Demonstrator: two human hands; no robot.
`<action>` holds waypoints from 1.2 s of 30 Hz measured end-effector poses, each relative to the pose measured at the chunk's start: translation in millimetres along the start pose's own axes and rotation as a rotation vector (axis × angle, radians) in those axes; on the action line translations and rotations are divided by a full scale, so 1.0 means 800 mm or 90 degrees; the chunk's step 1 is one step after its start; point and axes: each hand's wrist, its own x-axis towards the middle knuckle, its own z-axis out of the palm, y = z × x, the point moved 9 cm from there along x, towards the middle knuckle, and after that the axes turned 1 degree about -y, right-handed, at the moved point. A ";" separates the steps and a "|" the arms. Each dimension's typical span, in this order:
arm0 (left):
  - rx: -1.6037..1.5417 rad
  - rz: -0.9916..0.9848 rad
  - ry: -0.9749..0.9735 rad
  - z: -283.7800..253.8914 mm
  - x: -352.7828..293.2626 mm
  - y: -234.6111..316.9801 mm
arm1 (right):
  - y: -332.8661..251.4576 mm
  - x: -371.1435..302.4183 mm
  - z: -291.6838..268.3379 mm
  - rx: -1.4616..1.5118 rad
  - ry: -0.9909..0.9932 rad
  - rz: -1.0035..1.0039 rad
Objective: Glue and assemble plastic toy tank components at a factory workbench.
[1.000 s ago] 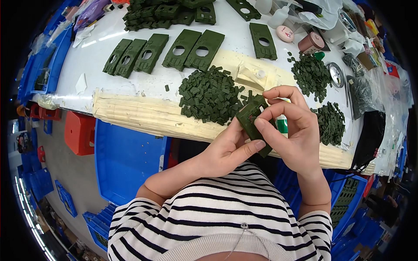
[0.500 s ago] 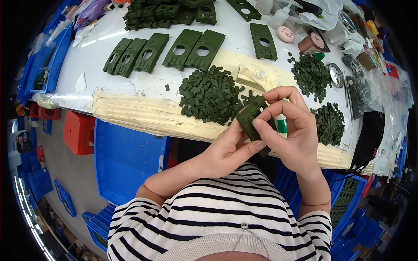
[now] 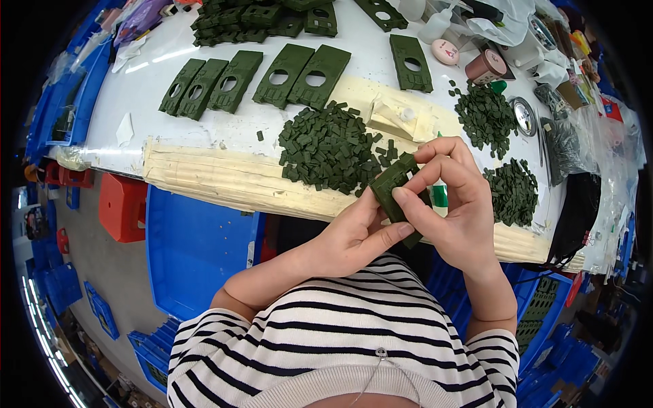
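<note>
A dark green plastic model tank hull (image 3: pixel 392 192) is held tilted above the table's front edge. My left hand (image 3: pixel 360 234) is closed around its lower side, thumb along the near edge. My right hand (image 3: pixel 456 211) is closed at the hull's right side, thumb and forefinger pressed against it; whether a small piece lies under those fingertips is hidden. A green and white object (image 3: pixel 440 195) shows between the right hand's fingers and palm; I cannot tell if it is gripped. Just beyond the hull lies a heap of small green plastic pieces (image 3: pixel 326 146).
More green hulls (image 3: pixel 277 76) with round holes lie in a row, others piled behind. Two further heaps of small pieces (image 3: pixel 486 119) sit at the right, near a pink tub (image 3: pixel 486 66). Padding (image 3: pixel 224 178) lines the table's front. A blue tray (image 3: pixel 197 251) and red stool (image 3: pixel 122 207) stand below left.
Both hands keep their hold on the hull. It has turned slightly, and the right hand has shifted a little. A few loose pieces beyond the hull now show more fully.
</note>
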 end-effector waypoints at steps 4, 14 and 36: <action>-0.119 -0.071 -0.034 0.008 -0.003 0.002 | -0.001 -0.003 -0.009 0.027 -0.002 -0.001; -0.256 -0.165 -0.158 0.017 -0.013 -0.012 | -0.008 -0.004 -0.023 0.062 -0.110 -0.066; -0.222 -0.263 -0.209 0.017 -0.022 -0.010 | -0.017 -0.022 -0.011 0.020 -0.342 -0.186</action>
